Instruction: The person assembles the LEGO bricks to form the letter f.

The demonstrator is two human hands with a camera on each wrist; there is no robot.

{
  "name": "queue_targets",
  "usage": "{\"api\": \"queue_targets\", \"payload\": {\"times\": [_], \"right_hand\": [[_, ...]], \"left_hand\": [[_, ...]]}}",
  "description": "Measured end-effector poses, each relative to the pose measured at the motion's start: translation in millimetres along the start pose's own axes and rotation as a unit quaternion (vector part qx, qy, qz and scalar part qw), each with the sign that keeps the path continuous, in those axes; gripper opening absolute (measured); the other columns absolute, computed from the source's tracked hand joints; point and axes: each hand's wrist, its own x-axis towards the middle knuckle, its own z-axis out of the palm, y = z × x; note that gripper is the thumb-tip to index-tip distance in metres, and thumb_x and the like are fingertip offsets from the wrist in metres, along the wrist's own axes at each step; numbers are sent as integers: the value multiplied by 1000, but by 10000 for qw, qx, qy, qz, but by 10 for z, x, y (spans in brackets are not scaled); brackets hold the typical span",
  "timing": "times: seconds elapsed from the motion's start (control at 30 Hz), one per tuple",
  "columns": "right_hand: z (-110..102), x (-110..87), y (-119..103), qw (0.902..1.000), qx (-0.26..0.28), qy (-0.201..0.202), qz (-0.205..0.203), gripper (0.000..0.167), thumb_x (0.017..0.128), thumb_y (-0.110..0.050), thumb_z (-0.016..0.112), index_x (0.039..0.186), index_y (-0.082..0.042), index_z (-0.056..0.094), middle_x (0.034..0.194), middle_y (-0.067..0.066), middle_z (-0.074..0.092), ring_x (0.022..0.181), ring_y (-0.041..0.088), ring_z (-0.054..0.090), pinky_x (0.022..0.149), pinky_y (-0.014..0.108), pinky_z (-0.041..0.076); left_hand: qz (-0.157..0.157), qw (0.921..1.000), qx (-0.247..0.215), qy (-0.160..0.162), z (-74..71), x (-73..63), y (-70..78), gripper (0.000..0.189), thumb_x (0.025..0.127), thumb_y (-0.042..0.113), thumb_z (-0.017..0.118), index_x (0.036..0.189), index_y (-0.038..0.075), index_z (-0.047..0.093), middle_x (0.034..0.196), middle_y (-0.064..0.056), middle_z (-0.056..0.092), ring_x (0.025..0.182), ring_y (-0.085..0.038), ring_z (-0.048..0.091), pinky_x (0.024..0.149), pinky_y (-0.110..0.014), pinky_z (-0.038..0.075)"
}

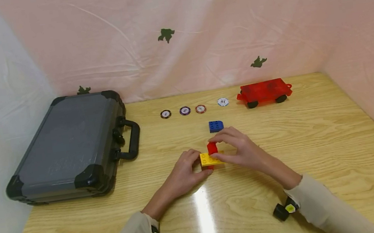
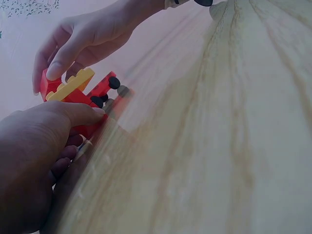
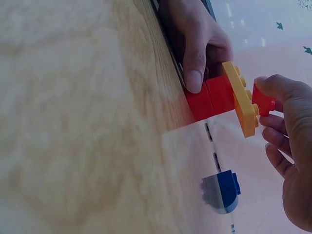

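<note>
In the middle of the table a yellow toy brick [image 1: 205,159] lies flat across a stack of two red bricks [image 3: 210,97]. My left hand [image 1: 185,174] holds this stack low down, its thumb on the bottom red brick. From the right, my right hand [image 1: 242,149] pinches another red brick [image 1: 212,147] between thumb and fingers at the yellow brick's studs. Whether that brick is fully pressed on, I cannot tell. Just beyond the hands sits a blue brick [image 1: 216,126], rounded at one corner.
A grey hard case [image 1: 67,142] with a black handle [image 1: 134,140] stands at the left. Several poker chips, among them a white chip [image 1: 222,102], lie in a row at the back. A red toy wagon [image 1: 265,92] stands back right, before the pink cloth backdrop [image 1: 212,40].
</note>
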Motion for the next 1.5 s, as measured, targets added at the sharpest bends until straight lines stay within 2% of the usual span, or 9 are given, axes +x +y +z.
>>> {"api": "queue_targets", "payload": {"times": [0.4,0.77,0.93,1.03,1.2,1.33,1.5], "right_hand": [[33,-35,-72,9996,-96,-253,-49,45,77,-1,88,119,-3,72,117,7,66,109,26,60,98,32,49],[32,-38,-115,9993,-162,-317,-62,44,78,-2,88,119,-5,74,114,7,64,107,25,59,92,37,52],[33,-51,-110,9992,-75,-395,-18,35,88,-10,83,121,-3,74,115,7,65,108,25,58,92,38,52],[38,-51,-107,9992,-20,-387,40,35,92,-15,79,124,-1,72,118,7,66,110,24,59,95,36,50],[58,-54,-100,9994,125,-278,158,39,86,-6,83,122,-1,71,118,5,67,111,23,60,99,30,48],[65,-55,-99,9990,293,-219,266,37,82,-2,85,118,-2,73,115,5,66,108,23,60,97,27,48],[60,-33,-116,9962,589,-299,565,34,84,-2,85,115,-3,74,112,3,66,106,21,60,92,33,52]], "left_hand": [[97,9999,40,36,0,0,0,29,89,21,84,108,6,68,103,-2,60,94,-20,52,79,-35,44],[127,9999,47,75,5,0,-5,27,88,20,84,106,7,68,101,-1,59,93,-20,51,78,-35,43],[134,9999,8,67,3,-5,-3,28,89,20,83,108,7,68,101,-1,60,93,-19,51,78,-35,43],[116,9999,5,49,3,-4,-3,28,88,20,84,108,7,69,102,-1,60,93,-19,51,78,-35,43],[138,9999,30,38,3,-3,-2,29,88,21,84,109,6,69,104,-2,62,94,-19,52,78,-35,43],[132,9999,47,28,0,-4,3,30,89,21,84,110,6,69,105,-2,62,94,-20,52,78,-34,44],[78,10000,28,31,0,-3,6,28,89,21,83,108,7,68,103,-2,60,93,-19,51,77,-35,43]]}}
